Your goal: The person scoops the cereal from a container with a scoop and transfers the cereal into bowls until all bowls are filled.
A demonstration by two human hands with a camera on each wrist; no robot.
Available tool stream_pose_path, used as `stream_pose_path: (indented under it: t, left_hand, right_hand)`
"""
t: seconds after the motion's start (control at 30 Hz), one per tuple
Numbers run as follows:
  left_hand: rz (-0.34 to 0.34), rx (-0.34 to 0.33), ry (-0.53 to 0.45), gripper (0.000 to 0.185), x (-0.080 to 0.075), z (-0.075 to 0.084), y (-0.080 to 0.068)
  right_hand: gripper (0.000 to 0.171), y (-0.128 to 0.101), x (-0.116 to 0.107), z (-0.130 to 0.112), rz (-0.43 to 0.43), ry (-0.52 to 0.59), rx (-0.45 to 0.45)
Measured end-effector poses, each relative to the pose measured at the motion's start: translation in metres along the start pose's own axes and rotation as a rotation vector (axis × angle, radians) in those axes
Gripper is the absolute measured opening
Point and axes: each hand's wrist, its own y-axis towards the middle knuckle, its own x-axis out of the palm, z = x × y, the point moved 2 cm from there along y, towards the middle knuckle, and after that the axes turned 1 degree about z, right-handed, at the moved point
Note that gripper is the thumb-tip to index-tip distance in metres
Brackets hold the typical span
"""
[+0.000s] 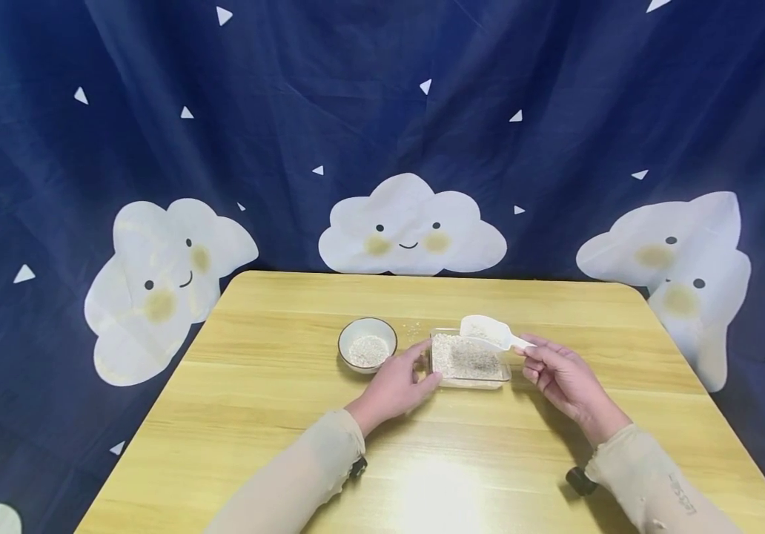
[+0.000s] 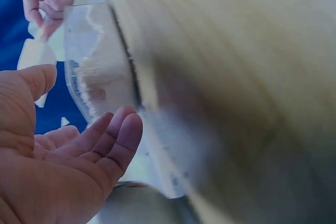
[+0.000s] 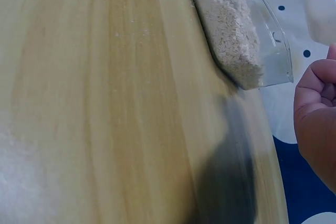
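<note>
Across the lower half of the head view spreads a light wooden table, backed by a dark blue curtain printed with smiling white clouds, and at the table's centre sits a clear rectangular container filled with pale grain. Just left of it in the frame, the left hand lies released with straight fingers touching the container's near left corner, while the right hand on the right pinches the handle of a white plastic scoop held over the container's far right edge. Smallest, a round bowl holding a little grain stands near the container's left side, with a few spilled grains between them.
</note>
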Motion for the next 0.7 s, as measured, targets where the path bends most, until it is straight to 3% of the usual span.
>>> stream_pose_path:
  t: [0.23, 0.33, 0.43, 0.53, 0.63, 0.7]
  left_hand:
    - [0.029, 0.163, -0.021, 0.069, -0.027, 0.008, -0.022]
    - [0.104, 0.209, 0.024, 0.065, -0.048, 0.002, -0.032]
    - [0.236, 0.188, 0.092, 0.063, -0.073, -0.014, -0.036]
    - [0.335, 0.120, 0.133, 0.064, -0.095, -0.040, -0.037]
    - [0.344, 0.045, 0.132, 0.071, -0.108, -0.066, -0.039]
    - [0.313, 0.002, 0.117, 0.076, -0.112, -0.080, -0.041]
  right_hand:
    - [0.037, 0.003, 0.001, -0.002, 0.000, -0.034, -0.003]
    - [0.038, 0.003, 0.003, -0.003, -0.007, -0.043, -0.002]
    - [0.037, 0.004, 0.004, -0.004, -0.005, -0.050, -0.005]
    - [0.036, 0.004, 0.006, -0.005, -0.003, -0.054, -0.006]
    - [0.035, 0.006, 0.009, -0.007, -0.007, -0.064, -0.004]
    - [0.034, 0.007, 0.011, -0.007, -0.011, -0.077, -0.002]
